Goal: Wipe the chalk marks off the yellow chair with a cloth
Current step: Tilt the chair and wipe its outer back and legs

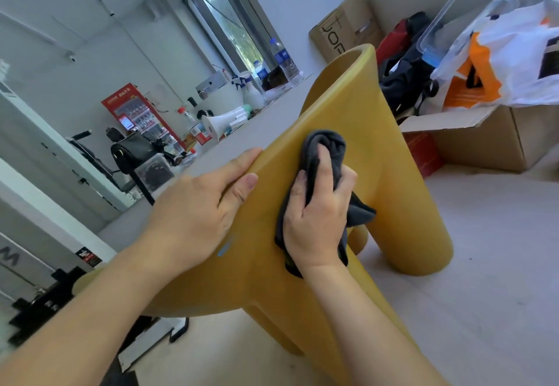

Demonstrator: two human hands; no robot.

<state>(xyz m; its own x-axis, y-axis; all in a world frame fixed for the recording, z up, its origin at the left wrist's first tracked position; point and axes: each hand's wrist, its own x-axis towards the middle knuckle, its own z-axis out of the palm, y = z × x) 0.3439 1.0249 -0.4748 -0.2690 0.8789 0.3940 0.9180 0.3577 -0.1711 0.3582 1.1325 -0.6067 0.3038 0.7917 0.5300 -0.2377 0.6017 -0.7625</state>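
Status: you were mid-wipe, not done. The yellow chair stood on the floor right in front of you (head cam was canted, so I can't say if the chair itself was tipped). The cloth, dark grey and bunched up, was pressed on the chair's top face approx mid-length.

Progress, as far as visible:
- Top face around and beyond the cloth looked clean, no obvious chalk.
- 1 short blue chalk mark sat toward the near end, just beside the heel of your left hand and behind the cloth. Not yet wiped.
- Anything under your hands or the cloth was hidden, and the sides were mostly out of view.
- My est: top face mostly done, at least 1 mark left, then check the sides.

Grip:
- Your right hand held the cloth, fingers curled round the wad, palm pushing it onto the chair. Loose ends stuck out at the right and under the wrist.
- Your left hand gripped the chair's left edge, thumb flat on top, fingers wrapped over the rim. Prob just bracing the chair vs the wipe force.
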